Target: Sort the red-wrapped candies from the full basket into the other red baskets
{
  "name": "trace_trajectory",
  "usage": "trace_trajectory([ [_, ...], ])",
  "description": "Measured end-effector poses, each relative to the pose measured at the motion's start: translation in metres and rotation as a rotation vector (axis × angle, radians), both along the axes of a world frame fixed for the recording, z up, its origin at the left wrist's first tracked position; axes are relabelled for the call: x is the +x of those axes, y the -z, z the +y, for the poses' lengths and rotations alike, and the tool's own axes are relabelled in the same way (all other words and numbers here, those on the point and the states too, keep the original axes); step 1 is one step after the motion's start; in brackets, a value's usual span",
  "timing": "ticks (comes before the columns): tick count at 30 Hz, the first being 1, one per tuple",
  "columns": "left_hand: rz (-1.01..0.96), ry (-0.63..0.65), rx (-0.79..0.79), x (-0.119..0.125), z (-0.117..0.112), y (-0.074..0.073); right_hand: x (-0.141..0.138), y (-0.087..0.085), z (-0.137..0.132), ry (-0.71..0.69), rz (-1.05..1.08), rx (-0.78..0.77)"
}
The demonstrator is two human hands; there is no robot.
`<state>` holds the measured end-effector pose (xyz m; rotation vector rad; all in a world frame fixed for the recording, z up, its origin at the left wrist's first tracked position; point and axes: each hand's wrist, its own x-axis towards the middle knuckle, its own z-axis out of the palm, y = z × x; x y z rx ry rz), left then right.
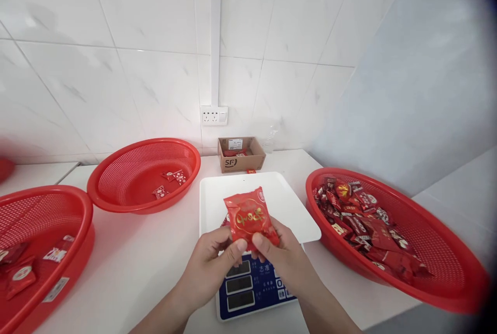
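Observation:
Between both hands I hold up a red snack packet with gold lettering. My left hand pinches its lower left edge, thumb in front. On the lower right edge, my right hand grips it the same way. Part of another small packet shows behind it on the left, mostly hidden. Beneath the hands is a digital scale with a white weighing plate and a dark blue panel, whose keys are partly covered by my right hand.
To the right, a red plastic basket holds many red packets. On the left stand two more red baskets, one farther back and one nearer, each with several packets. A cardboard box sits behind the scale, below a wall socket.

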<state>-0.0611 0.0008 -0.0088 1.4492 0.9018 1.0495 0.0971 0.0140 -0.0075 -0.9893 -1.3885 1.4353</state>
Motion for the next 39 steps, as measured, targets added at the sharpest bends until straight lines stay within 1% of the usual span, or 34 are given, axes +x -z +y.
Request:
trace_trajectory([
  [2,-0.02,-0.074,-0.021,0.0,0.002,0.002,0.001,0.0,0.001,0.033,-0.003,0.033],
  [3,-0.021,-0.085,-0.018,0.0,0.003,0.002,0.001,0.0,0.001,0.037,-0.011,0.047],
  [4,-0.019,-0.074,-0.01,0.0,0.003,0.003,0.001,0.0,0.001,0.036,-0.025,0.06],
  [7,0.007,0.011,0.011,0.002,0.001,0.002,-0.003,0.0,0.0,0.046,-0.045,0.083],
  [10,0.053,0.051,-0.002,0.002,0.0,0.001,-0.005,0.0,-0.003,0.066,0.003,0.088],
  [13,-0.004,0.075,-0.025,-0.002,0.002,0.003,-0.004,0.0,-0.005,0.015,0.081,0.088],
  [16,-0.084,0.035,-0.06,-0.007,0.005,0.005,-0.003,-0.002,-0.006,-0.068,0.124,0.074],
  [21,-0.129,0.0,-0.154,-0.009,0.009,0.007,-0.004,-0.008,-0.007,-0.119,0.11,0.047],
  [24,-0.167,-0.032,-0.153,-0.009,0.01,0.007,-0.003,-0.01,-0.006,-0.139,0.048,0.078],
  [28,-0.146,-0.101,-0.053,-0.009,0.009,0.008,0.0,-0.003,-0.002,-0.017,-0.018,0.187],
  [30,-0.141,-0.133,-0.007,-0.009,0.007,0.01,0.001,0.001,0.0,0.034,-0.051,0.191],
  [33,-0.136,-0.159,0.011,-0.008,0.005,0.011,0.0,0.003,0.001,0.066,-0.102,0.184],
  [37,-0.106,-0.124,-0.003,-0.007,0.004,0.008,-0.001,0.0,-0.001,0.155,-0.189,0.25],
  [39,-0.098,-0.07,-0.031,-0.007,0.004,0.005,0.001,-0.001,-0.002,0.195,-0.231,0.286],
])
